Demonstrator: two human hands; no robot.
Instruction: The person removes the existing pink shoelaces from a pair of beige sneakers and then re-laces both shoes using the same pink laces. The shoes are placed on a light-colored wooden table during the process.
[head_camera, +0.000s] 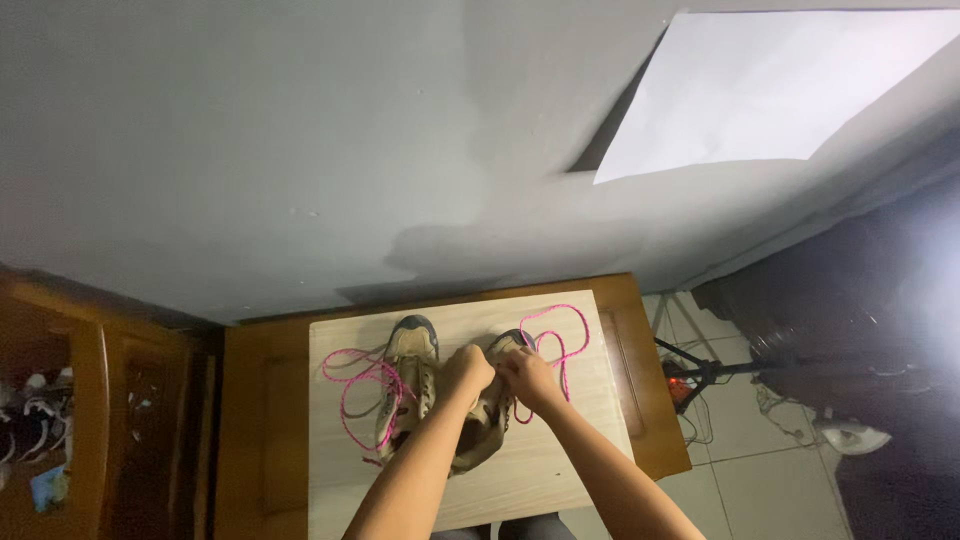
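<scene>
Head view — the only one on record. A pale wooden board (560, 470) lies on a brown wooden table (255, 420) set against a grey wall (250, 150). Two worn, tan-and-grey shoes stand on the board side by side, toes pointing to the far edge.

The right shoe (492, 415) sits at the middle of the board, directly under both hands. The left hand (468, 368) and the right hand (530, 378) meet over its upper part, knuckles close together. The fingers of both are curled in tight and appear to pinch the pink lace (560, 345) at the eyelets; the exact grip is hidden beneath the hands, so I cannot tell how much lace each holds. The free length of the lace loops out to the far right of the shoe, lying slack on the board.

The left shoe (408, 385) stands just beside it, untouched, its own pink lace (352, 390) spilling in loose loops to the left.

Judged by appearance, the lace is a thin, soft cord — light, limp, liable to slip through the eyelets unless held near its end. The shoe looks soft-sided with a stiffer sole; it is best steadied at the collar or heel.

A white sheet (770, 90) hangs on the wall, far right; a dark tripod (700, 372) stands on the tiled floor to the right.
</scene>
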